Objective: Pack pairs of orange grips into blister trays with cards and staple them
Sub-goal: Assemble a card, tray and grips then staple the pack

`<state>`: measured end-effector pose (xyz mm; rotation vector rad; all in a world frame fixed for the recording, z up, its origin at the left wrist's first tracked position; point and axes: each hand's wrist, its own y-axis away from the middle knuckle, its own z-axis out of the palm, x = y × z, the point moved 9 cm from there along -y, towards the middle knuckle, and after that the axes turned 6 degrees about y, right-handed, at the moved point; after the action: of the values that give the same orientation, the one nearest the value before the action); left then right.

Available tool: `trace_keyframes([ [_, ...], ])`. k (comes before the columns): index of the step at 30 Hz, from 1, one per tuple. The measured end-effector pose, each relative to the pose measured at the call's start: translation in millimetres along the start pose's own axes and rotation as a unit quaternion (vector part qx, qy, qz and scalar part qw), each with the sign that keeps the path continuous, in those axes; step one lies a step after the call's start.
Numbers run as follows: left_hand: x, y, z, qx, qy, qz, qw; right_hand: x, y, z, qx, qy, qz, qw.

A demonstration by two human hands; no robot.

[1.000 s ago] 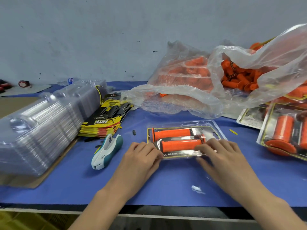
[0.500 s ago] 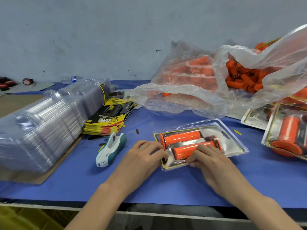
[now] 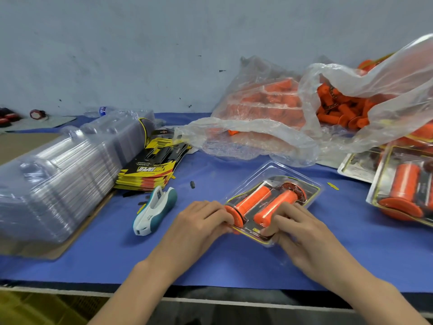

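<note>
Head view shows you the blue-covered table [image 3: 234, 266] first, with the big stack of empty blister trays [image 3: 58, 184] at your left and the clear bags of loose orange grips [image 3: 269, 109] at the back. The pile of yellow-and-black cards [image 3: 150, 170] lies between them.

The pack you are working on, a blister tray [image 3: 276, 172] with its card and two grips inside, sits on the cloth in front of you, turned at an angle. Your left hand [image 3: 199, 221] curls its fingers onto the near left corner, and your right hand [image 3: 297, 226] curls over the near edge beside the right grip [image 3: 278, 202]. Both are holding the tray, though your thumbs are hidden.

The job now looks like closing the tray ready for stapling, so press along the flat rim and not on the domes. Check that the left grip [image 3: 253, 200] and its flange sit fully in their pocket and that the card lies flat under the plastic.

The stapler [image 3: 154, 207] lies just left of your left hand. Pin the pack with your right hand when you reach for it, so the halves do not spring apart.
</note>
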<state>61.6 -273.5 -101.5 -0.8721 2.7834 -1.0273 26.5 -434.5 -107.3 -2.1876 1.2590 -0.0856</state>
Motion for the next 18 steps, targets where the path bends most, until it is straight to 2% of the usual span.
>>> trace_keyframes([
  [3, 2.5, -2.6, -0.5, 0.006, -0.005, 0.006, 1.000, 0.9, 0.2, -0.7, 0.005, 0.024, 0.000, 1.000],
  [8, 6.6, -4.3, 0.1, 0.027, -0.047, 0.007, 0.998, -20.7, 1.7, 5.8, 0.018, 0.143, -0.029, 0.989],
  [12, 15.2, -4.6, 8.4, 0.029, -0.071, 0.024, 0.997, -32.3, -2.0, 12.7, 0.052, 0.195, 0.012, 0.979],
  [18, 14.0, -2.5, 3.2, 0.027, -0.059, 0.032, 0.997, -29.6, -2.5, 9.6, 0.071, 0.200, 0.008, 0.977],
])
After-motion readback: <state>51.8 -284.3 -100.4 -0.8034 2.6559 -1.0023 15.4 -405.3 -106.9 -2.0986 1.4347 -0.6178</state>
